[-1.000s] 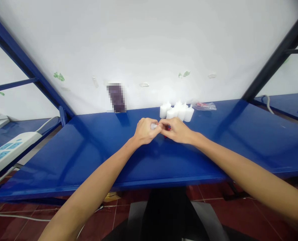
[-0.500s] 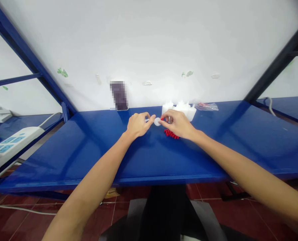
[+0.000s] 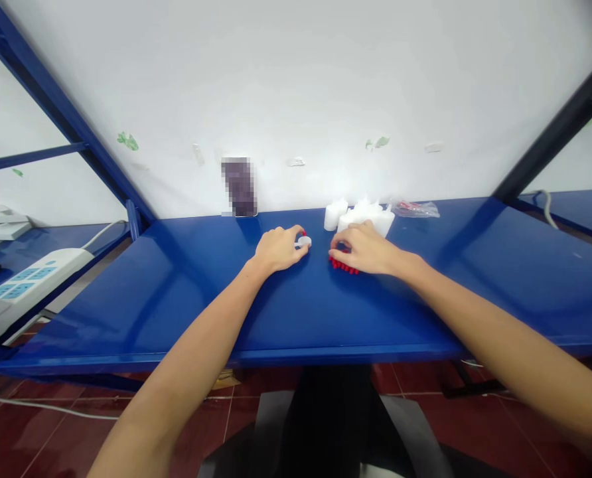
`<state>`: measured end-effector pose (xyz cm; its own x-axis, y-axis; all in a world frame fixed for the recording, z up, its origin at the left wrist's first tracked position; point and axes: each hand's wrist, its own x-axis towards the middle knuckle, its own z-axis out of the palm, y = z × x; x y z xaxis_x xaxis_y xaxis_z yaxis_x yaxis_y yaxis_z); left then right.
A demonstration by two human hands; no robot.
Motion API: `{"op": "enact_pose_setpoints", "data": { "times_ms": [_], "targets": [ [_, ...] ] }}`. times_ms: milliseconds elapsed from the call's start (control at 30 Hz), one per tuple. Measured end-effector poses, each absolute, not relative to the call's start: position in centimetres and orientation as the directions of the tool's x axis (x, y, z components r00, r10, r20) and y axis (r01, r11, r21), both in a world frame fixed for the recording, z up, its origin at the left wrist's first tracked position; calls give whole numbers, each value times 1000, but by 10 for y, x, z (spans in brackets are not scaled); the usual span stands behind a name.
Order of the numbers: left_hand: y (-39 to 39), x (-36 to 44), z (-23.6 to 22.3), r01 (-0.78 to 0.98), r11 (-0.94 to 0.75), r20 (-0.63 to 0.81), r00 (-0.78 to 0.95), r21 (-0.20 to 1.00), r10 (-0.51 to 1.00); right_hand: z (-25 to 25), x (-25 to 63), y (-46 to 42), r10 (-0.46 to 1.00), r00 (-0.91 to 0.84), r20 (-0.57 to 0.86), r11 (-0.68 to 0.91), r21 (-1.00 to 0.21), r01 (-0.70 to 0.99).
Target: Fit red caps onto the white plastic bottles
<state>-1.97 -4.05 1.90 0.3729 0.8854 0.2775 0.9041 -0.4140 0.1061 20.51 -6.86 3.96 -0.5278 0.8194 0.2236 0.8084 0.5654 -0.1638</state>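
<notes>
Right hand (image 3: 366, 247) has moved away from the left hand (image 3: 277, 249) to a heap of small red pieces (image 3: 344, 267), too crowded to count, on the smooth blue counter (image 3: 276, 318); whether it grips any, I cannot tell. The left hand pinches one smooth, whitish, round-ended piece (image 3: 304, 241). Behind stand several overlapping white cylindrical bottles (image 3: 334, 217) and one crinkled clear bag (image 3: 420, 211).

The right hand (image 3: 368, 248) hides some of the red pieces (image 3: 344, 266), and a dark object (image 3: 240, 187) is pixelated beyond telling.
</notes>
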Motion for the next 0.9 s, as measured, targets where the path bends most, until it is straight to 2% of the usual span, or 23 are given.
{"op": "enact_pose_setpoints", "data": {
  "times_ms": [133, 267, 367, 467, 600, 733, 900],
  "targets": [
    [-36, -24, 17, 899, -366, 348, 272, 242, 897, 29, 198, -65, 821, -520, 237, 566, -209, 797],
    [-39, -25, 19, 769, -442, 488, 196, 461, 851, 27, 195, -63, 805, -504, 314, 582, -246, 775],
    [-45, -19, 21, 570, -534, 502, 231, 624, 833, 30, 191, -66, 794, -418, 441, 594, -420, 686],
    [-52, -12, 22, 362, -535, 410, 369, 763, 834, 33, 184, -74, 766, -351, 539, 640, -581, 503],
    [-57, -5, 22, 230, -545, 375, 514, 807, 772, 31, 175, -85, 768, -362, 529, 633, -712, 303],
    [-58, -7, 21, 186, -540, 377, 534, 821, 757, 32, 172, -89, 787, -293, 543, 602, -780, 171],
    [-58, -7, 20, 98, -473, 345, 560, 875, 754, 35, 172, -91, 764, -374, 526, 612, -775, 159]
  ]
}}
